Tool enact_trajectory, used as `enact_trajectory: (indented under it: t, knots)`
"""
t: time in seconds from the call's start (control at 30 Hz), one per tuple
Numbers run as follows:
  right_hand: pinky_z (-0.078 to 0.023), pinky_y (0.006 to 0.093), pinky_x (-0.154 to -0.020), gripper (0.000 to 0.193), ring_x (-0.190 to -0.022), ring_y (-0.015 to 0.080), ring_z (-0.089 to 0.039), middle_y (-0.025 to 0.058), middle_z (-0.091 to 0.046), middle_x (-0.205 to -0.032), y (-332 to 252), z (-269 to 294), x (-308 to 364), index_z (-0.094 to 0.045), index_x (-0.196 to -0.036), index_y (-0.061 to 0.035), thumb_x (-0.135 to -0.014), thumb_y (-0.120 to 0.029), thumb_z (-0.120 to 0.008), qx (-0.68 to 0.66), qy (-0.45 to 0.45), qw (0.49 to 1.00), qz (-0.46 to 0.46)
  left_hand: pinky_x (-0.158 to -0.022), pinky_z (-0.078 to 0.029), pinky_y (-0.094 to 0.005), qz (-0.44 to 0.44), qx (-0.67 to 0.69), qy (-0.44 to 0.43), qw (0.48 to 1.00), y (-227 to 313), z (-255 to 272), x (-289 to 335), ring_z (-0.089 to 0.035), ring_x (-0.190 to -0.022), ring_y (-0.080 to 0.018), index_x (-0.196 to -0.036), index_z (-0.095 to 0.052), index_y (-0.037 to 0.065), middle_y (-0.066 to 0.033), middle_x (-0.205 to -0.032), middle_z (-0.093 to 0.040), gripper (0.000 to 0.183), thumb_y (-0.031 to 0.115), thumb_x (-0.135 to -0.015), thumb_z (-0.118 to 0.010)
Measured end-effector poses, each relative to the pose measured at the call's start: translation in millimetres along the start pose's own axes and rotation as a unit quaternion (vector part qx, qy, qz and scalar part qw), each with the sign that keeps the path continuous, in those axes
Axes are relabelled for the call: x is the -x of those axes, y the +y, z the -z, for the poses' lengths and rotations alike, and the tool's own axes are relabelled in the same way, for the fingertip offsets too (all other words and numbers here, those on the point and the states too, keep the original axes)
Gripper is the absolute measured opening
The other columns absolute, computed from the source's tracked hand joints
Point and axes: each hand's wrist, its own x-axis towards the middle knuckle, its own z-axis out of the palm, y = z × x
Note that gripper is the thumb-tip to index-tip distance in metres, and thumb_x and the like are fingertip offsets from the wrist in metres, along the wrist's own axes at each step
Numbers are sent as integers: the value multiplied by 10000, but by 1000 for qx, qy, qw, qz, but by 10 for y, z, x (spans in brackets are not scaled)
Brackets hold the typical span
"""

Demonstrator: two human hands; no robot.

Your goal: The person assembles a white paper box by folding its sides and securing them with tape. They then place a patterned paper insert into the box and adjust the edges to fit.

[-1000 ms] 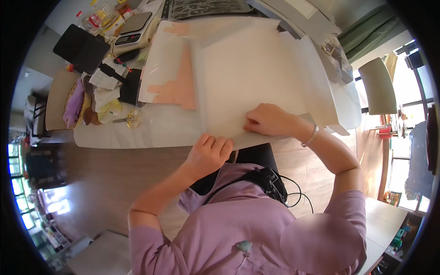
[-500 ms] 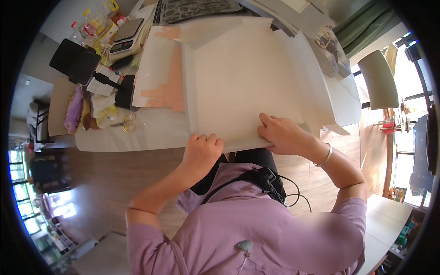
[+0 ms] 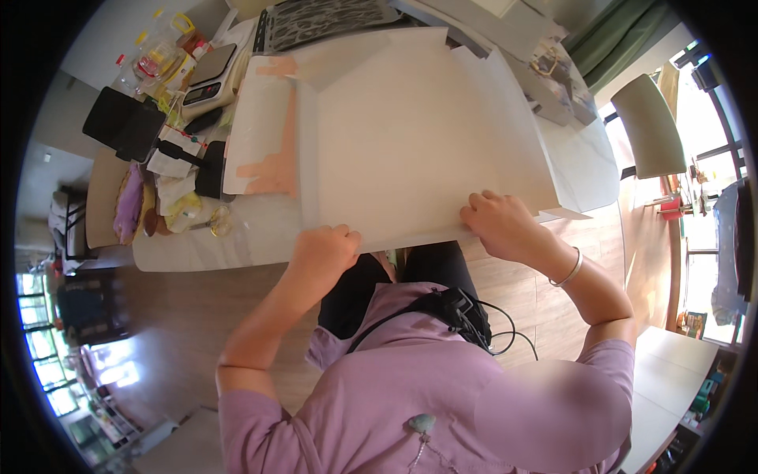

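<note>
A large white cardboard sheet (image 3: 395, 134) with bent-up sides and cut corner flaps lies across the table in front of me. At its near left corner, my left hand (image 3: 328, 248) is closed with fingers curled over the front edge. My right hand (image 3: 500, 224) grips the same edge near the right corner, its fingers bent and a bracelet on the wrist. Both thumbs are mostly hidden. Left of the sheet is a flat white panel with orange-pink patches (image 3: 267, 178), close against the sheet's side.
On the table's left stand a black stand (image 3: 122, 125), a kitchen scale (image 3: 207, 87), several bottles (image 3: 158, 59) and yellow-handled scissors (image 3: 220, 222). A dark patterned tray (image 3: 328, 24) lies at the back. Grey boxes (image 3: 513, 39) fill the back right, and a chair (image 3: 647, 126) stands beyond.
My left hand has shifted left along the front edge, and my right hand has moved slightly right. The sheet appears a little further left, along with a slight shift of the whole view.
</note>
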Motion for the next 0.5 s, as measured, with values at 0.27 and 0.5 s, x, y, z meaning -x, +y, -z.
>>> enact_trajectory:
  t: [0.27, 0.5]
  knots:
    - [-524, 423, -734, 154, -840, 315, -634, 114, -615, -859, 81, -136, 48, -645, -866, -53, -717, -41, -680, -95, 17, 995, 4, -647, -545, -414, 7, 8, -21, 1000, -108, 44, -57, -684, -804, -284, -851, -645, 92, -68, -811, -637, 214, 218, -780, -802]
    - [-537, 459, -762, 166, -861, 358, -668, 142, -675, -872, 117, -119, -43, -693, -893, -58, -730, -87, -684, -141, -30, 989, -7, -649, -538, -409, -57, 69, 81, 993, 284, -226, -423, -666, -806, -260, -877, -618, 90, -54, -835, -624, 238, 229, -783, -788]
